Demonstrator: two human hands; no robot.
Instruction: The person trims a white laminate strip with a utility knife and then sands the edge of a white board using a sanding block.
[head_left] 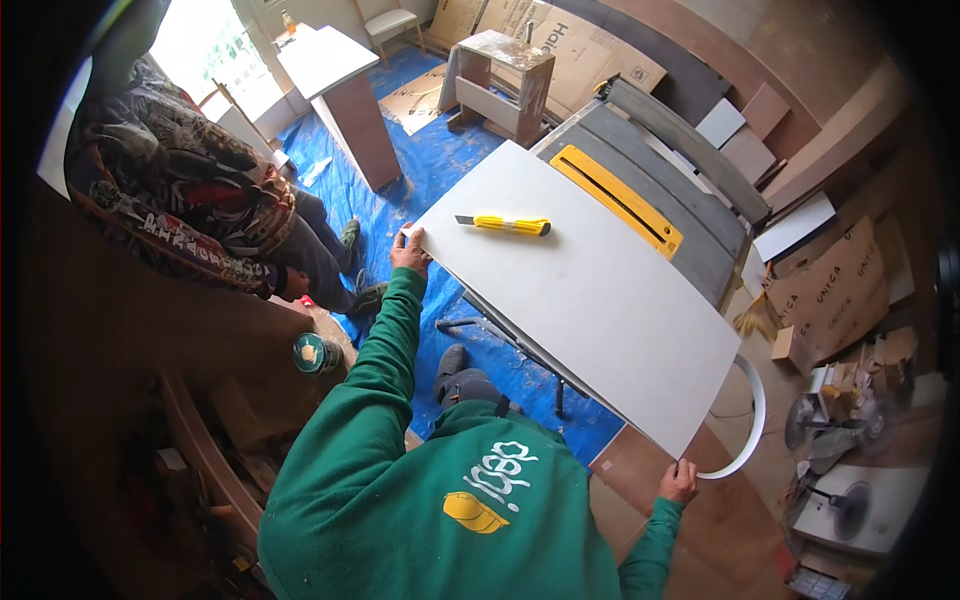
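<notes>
Steadying the white board (590, 300), I'd guess: it's lying on the saw table (640, 160), left hand (408, 250) and right hand (679, 481) gripping its near corners. Next move probably needs the yellow knife (512, 226) off first. Some room past the left end; watch the curved white strip (761, 410) by the right.

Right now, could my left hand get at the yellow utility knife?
Probably yes: the yellow utility knife lies uncovered on the white panel, close to your left hand. That hand is holding the panel's corner, though, and the exposed blade points its way.
</notes>
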